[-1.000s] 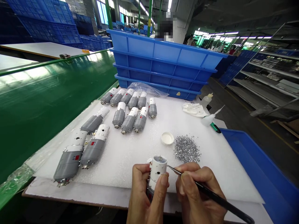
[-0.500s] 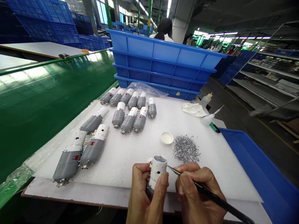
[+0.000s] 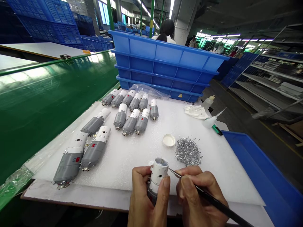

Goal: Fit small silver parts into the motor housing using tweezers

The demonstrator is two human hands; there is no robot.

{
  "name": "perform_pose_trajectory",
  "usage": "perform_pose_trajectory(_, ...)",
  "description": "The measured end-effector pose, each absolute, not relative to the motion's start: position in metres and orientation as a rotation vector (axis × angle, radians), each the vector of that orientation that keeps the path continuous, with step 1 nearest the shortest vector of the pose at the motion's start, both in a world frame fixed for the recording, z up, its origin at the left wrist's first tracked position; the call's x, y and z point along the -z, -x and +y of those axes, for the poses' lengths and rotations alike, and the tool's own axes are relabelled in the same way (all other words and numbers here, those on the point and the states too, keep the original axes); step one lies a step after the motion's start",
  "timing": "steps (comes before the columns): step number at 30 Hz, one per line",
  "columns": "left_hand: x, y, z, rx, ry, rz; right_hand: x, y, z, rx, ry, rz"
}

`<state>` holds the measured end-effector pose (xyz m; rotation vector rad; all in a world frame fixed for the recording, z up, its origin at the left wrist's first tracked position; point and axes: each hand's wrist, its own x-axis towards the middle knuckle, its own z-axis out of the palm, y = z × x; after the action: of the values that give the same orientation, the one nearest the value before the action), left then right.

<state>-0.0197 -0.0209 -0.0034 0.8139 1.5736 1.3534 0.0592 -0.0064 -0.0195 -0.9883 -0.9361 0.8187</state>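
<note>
My left hand (image 3: 150, 197) is wrapped round a white-and-grey spacecraft model (image 3: 159, 173), its white end up and tilted slightly. The fingers hide much of its grey part. My right hand (image 3: 201, 195) grips black tweezers (image 3: 213, 200) like a pen, their thin tip at the right side of the model's white rim. Whether the tip holds a small part is too fine to make out. Just beyond the hands lie a pile of tiny silvery parts (image 3: 188, 151) and a shallow white dish (image 3: 169, 140) with whitish contents.
Several finished-looking models (image 3: 94, 148) lie at the left and back of the white foam sheet (image 3: 132, 157). Stacked blue bins (image 3: 163, 66) stand behind. At right are a squeeze bottle (image 3: 210, 121), a white cloth (image 3: 195, 111) and a blue tray (image 3: 260, 170). A green conveyor (image 3: 54, 94) runs along the left.
The model in my left hand has turned and shifted slightly left. My right hand and the tweezers have moved a little left with it, the tip staying by the rim.
</note>
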Motion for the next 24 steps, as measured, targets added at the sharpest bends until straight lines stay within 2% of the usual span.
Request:
perform_pose_trajectory(5, 0.006, 0.018, -0.021, -1.351, -0.892, 1.861, 0.011, -0.054, -0.013, -0.739, 1.008, -0.954)
perform_pose_trajectory(9, 0.004, 0.021, -0.020, -1.397, -0.967, 1.880, 0.008, -0.052, -0.014, -0.635, 1.015, -1.043)
perform_pose_trajectory(16, 0.012, 0.026, -0.018, -1.387, -1.062, 1.996, 0.009, -0.052, -0.013, -0.668, 1.020, -1.020)
perform_pose_trajectory(24, 0.025, 0.044, -0.013, -1.347, -1.642, 2.066, 0.019, -0.067, -0.007, -0.661, 0.962, -1.222)
